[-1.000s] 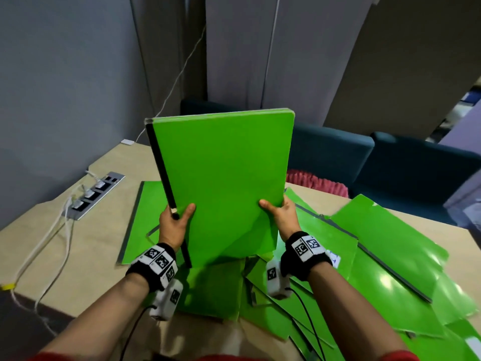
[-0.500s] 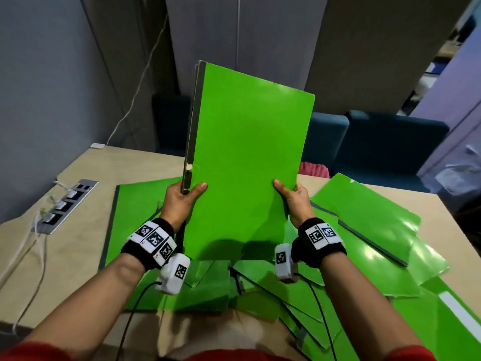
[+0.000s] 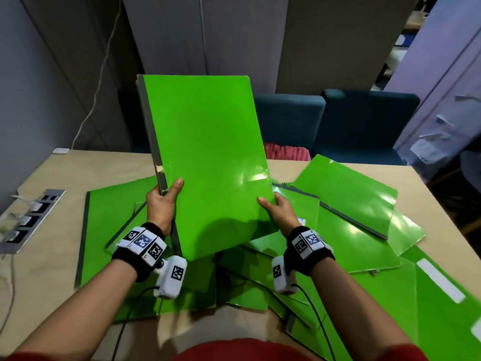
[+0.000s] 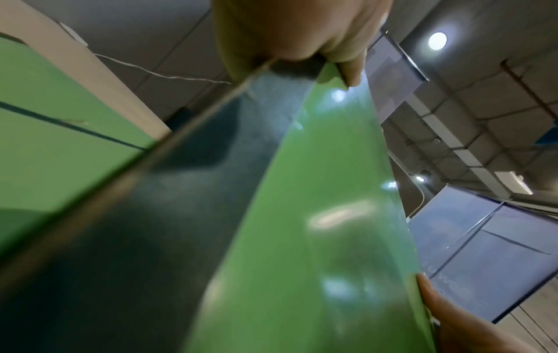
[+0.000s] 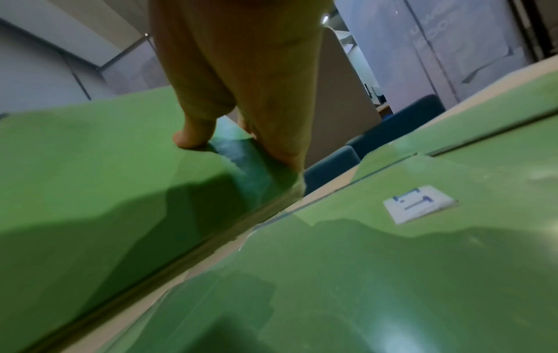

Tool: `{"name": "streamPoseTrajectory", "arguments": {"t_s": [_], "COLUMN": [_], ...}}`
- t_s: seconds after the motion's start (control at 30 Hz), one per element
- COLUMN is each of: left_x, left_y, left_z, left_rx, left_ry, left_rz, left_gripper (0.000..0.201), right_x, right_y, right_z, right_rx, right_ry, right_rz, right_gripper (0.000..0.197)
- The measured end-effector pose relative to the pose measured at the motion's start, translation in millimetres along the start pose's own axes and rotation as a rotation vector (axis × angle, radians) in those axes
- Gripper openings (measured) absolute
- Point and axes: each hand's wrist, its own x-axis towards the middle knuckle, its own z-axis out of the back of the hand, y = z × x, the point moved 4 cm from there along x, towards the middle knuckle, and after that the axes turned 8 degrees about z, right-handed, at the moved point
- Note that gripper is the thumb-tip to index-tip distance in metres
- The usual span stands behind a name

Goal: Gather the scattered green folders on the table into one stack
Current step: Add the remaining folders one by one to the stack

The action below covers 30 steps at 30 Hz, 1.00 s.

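In the head view the left hand [image 3: 162, 204] and right hand [image 3: 279, 211] each grip a side edge of the bundle of green folders [image 3: 208, 162], held upright at frame centre above the loose folders [image 3: 348, 201] strewn over the counter [image 3: 52, 256]; half a second ago it leaned right, now its top tips left. The left wrist view shows thumb and fingers [image 4: 290, 31] closed round the dark spine. The right wrist view shows the thumb [image 5: 193, 138] pressing the cover.

Legible text: none that I can read. White label [image 5: 419, 204] on a green folder [image 5: 392, 262] bears blurred blue marks only.
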Motion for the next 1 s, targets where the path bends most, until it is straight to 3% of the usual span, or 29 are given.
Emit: {"name": "streamPoseTrajectory", "arguments": {"t_s": [0.13, 0.23, 0.27, 0.4, 0.5, 0.6, 0.67, 0.73, 0.8, 0.83, 1.0], "left_x": [-5.2, -7.1, -7.9, -10.5, -12.6, -11.2, -10.8, -8.7, -4.5, -2.4, 14.1], "left_y": [4.5, 7.8, 7.9, 6.1, -1.4, -5.3, -6.7, -7.9, -5.3, -4.0, 7.7], "left_z": [-11.0, -19.0, -22.8, -38.9, -44.6, -48.4, -50.4, -51.0, -45.0, -41.2, -21.1], "left_rx": [-0.054, -0.166, -0.162, -0.021, 0.046, 0.068, 0.076, 0.089, 0.098, 0.083, 0.089], "left_ry": [0.041, 0.181, 0.215, 0.108, 0.028, 0.019, 0.030, 0.026, -0.005, -0.006, -0.018], "left_rz": [0.066, 0.199, 0.224, 0.142, 0.030, -0.033, -0.043, -0.047, -0.040, -0.035, -0.022], "left_gripper": [0.014, 0.066, 0.068, 0.031, 0.058, 0.054, 0.040, 0.012, 0.015, 0.017, 0.035], "right_x": [-0.9, 0.7, 1.2, 2.4, 7.0, 12.8, 18.0, 21.3, 24.8, 26.0, 34.5], "right_y": [-5.2, -8.4, -7.2, -6.0, -13.0, -20.8, -28.5, -35.0, -43.4, -48.8, -79.9], "right_z": [8.6, 19.5, 21.9, 28.5, 33.1, 34.7, 37.5, 44.6, 54.6, 61.5, 119.6], "right_rx": [0.031, 0.096, 0.100, 0.103, 0.102, 0.027, -0.009, -0.036, -0.068, -0.103, -0.310], "right_ry": [-0.065, -0.110, -0.111, -0.132, -0.161, -0.150, -0.132, -0.140, -0.158, -0.173, -0.336], "right_rz": [0.060, 0.073, 0.077, 0.061, 0.038, 0.000, -0.022, -0.030, -0.019, -0.013, -0.146], "right_gripper": [0.072, 0.073, 0.073, 0.076, 0.068, 0.067, 0.063, 0.046, 0.020, 0.017, 0.018]}}
